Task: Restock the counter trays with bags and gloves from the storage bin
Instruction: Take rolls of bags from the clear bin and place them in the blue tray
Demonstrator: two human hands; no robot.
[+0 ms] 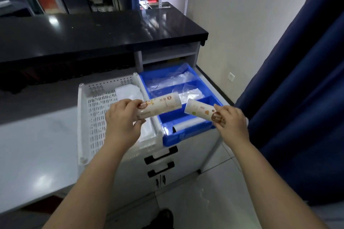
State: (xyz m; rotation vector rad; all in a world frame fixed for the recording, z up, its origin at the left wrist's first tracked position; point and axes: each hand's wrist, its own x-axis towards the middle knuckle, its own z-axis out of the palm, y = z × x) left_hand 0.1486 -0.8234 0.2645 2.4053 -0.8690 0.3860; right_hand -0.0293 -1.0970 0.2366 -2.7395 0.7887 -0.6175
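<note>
My left hand (122,122) grips a white roll of bags (163,105) with a brown round label, held level over the seam between the two trays. My right hand (231,123) grips a second, similar roll of bags (200,110) above the blue tray's near compartments. The blue divided tray (171,140) holds clear plastic bags (171,80) in its far compartments and another white roll (183,127) at its near end. The white perforated basket (96,109) to its left contains flat white packs (130,91), partly hidden by my left hand.
Both trays rest on a grey-white counter (37,145) above a cabinet with black drawer handles (161,154). A raised black counter top (93,31) runs behind. A dark blue curtain (297,89) hangs on the right, and tiled floor lies below.
</note>
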